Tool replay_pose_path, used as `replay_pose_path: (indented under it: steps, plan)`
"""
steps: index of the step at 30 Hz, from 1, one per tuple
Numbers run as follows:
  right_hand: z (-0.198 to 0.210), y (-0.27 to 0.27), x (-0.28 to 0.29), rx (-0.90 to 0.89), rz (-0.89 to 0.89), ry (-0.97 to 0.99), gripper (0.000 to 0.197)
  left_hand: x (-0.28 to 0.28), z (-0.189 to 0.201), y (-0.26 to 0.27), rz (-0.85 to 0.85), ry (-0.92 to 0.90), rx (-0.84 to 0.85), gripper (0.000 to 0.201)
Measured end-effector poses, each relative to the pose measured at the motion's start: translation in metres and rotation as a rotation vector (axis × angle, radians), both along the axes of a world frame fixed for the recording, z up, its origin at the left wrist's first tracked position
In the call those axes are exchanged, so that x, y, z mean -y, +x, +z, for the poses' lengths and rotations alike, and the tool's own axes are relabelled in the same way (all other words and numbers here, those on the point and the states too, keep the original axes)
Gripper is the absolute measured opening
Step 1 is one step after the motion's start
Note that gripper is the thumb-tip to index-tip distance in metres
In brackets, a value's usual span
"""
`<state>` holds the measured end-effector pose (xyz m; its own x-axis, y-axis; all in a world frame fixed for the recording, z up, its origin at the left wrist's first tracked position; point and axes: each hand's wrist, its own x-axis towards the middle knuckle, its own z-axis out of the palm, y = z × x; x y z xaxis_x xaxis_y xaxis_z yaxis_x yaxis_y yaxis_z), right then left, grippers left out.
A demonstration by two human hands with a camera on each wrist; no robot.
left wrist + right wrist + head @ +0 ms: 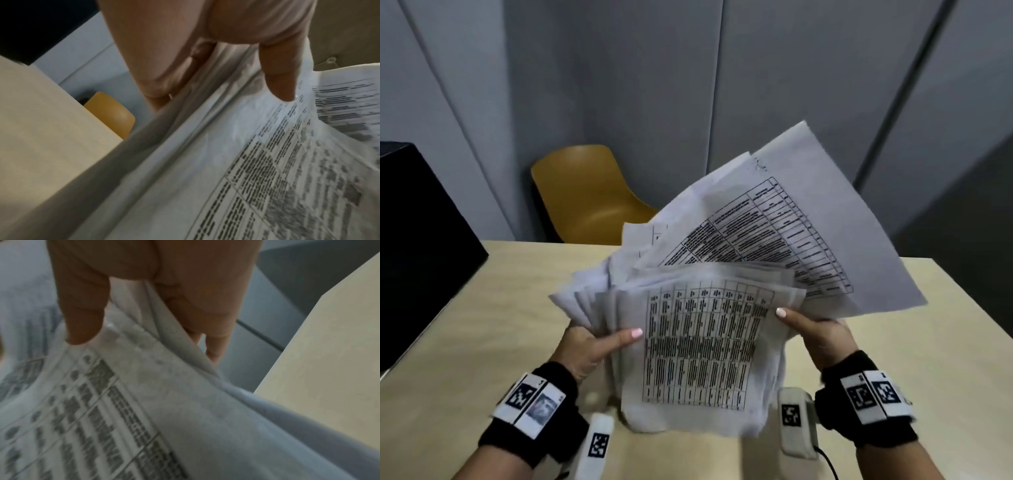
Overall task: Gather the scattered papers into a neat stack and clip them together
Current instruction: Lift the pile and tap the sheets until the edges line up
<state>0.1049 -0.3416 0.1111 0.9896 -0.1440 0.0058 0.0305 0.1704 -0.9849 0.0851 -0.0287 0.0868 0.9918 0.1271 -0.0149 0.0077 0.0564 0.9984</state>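
A loose bundle of white papers [702,346] printed with black tables stands nearly upright over the beige table [482,325], its lower edge close to the tabletop. The sheets are uneven, and several fan out to the upper right. My left hand [592,346] grips the bundle's left edge, thumb on the front sheet and fingers behind. My right hand [815,329] grips the right edge the same way. In the left wrist view the thumb [277,78] presses on the papers [226,162]. The right wrist view shows a thumb [82,313] on the front sheet [144,402]. No clip is in view.
A mustard-yellow chair [585,195] stands behind the table's far edge. A black box-like object [421,240] sits at the table's left. Grey wall panels [722,85] rise behind. A cable [828,462] trails from the right wrist device.
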Motion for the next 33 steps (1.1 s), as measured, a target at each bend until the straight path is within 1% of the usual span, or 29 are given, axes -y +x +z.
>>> replay_pose_path:
  steps: [1,2,3,5,7,8,9,10,12,13,14,16,17,20,21,22,24,26,28,29,31,33]
  plan:
    - [-0.004,0.0,-0.002,-0.026,0.009,-0.021,0.049,0.002,-0.002,-0.001,-0.017,0.01,-0.019,0.078]
    - [-0.007,0.001,-0.004,-0.025,0.026,-0.031,0.034,0.007,-0.001,0.0,0.001,0.052,-0.038,0.072]
    - [-0.007,0.001,-0.007,-0.016,0.034,-0.037,0.027,0.013,0.002,0.002,0.044,0.086,-0.052,0.061]
    - [-0.004,0.002,-0.013,-0.021,0.051,-0.05,0.03,0.02,0.009,0.008,0.147,0.096,-0.036,0.043]
    - [0.004,0.001,-0.016,0.005,0.048,-0.062,0.035,0.019,0.015,0.015,0.186,0.039,0.012,0.032]
    - [0.007,0.002,-0.017,0.035,0.032,-0.058,0.037,0.016,0.019,0.017,0.19,0.03,0.055,0.033]
    - [0.009,0.004,-0.015,0.072,0.014,-0.044,0.038,0.011,0.022,0.017,0.169,0.025,0.095,0.038]
    - [0.008,0.005,-0.011,0.114,0.011,-0.019,0.043,0.005,0.023,0.015,0.135,0.012,0.134,0.048]
    - [0.006,0.006,-0.005,0.175,0.022,0.083,0.063,-0.006,0.02,0.011,0.083,0.023,0.17,0.074]
    - [0.005,0.006,-0.004,0.189,0.037,0.155,0.071,-0.009,0.019,0.009,0.073,0.016,0.187,0.076]
    - [0.003,0.006,-0.003,0.204,0.064,0.206,0.072,-0.011,0.018,0.007,0.058,0.01,0.211,0.068]
    - [0.004,0.008,-0.005,0.233,0.11,0.225,0.068,-0.009,0.022,0.005,0.008,0.006,0.267,0.045]
    - [0.006,0.009,-0.007,0.24,0.125,0.223,0.067,-0.007,0.024,0.005,-0.018,0.005,0.288,0.041]
    - [0.011,0.011,-0.016,0.236,0.162,0.166,0.077,0.003,0.029,0.007,-0.1,0.007,0.298,0.048]
    - [0.014,0.012,-0.019,0.245,0.184,0.137,0.076,0.005,0.029,0.008,-0.101,0.018,0.284,0.055]
    - [0.016,0.013,-0.019,0.261,0.203,0.129,0.069,0.006,0.029,0.008,-0.083,0.028,0.27,0.059]
    - [0.016,0.015,-0.015,0.284,0.191,0.172,0.058,0.004,0.026,0.011,-0.032,0.021,0.249,0.058]
    - [0.013,0.017,-0.01,0.293,0.176,0.215,0.052,0.0,0.023,0.012,-0.034,-0.015,0.225,0.058]
    - [0.01,0.016,-0.012,0.295,0.251,0.192,0.053,0.0,0.021,0.01,-0.059,-0.019,0.198,0.069]
    - [0.009,0.015,-0.014,0.286,0.286,0.183,0.054,0.001,0.019,0.01,-0.072,-0.017,0.188,0.07]
    - [0.008,0.016,-0.014,0.29,0.308,0.229,0.057,0.001,0.017,0.009,-0.086,-0.044,0.187,0.067]
    - [0.003,0.017,-0.009,0.27,0.286,0.299,0.068,-0.002,0.015,0.011,-0.082,-0.089,0.157,0.068]
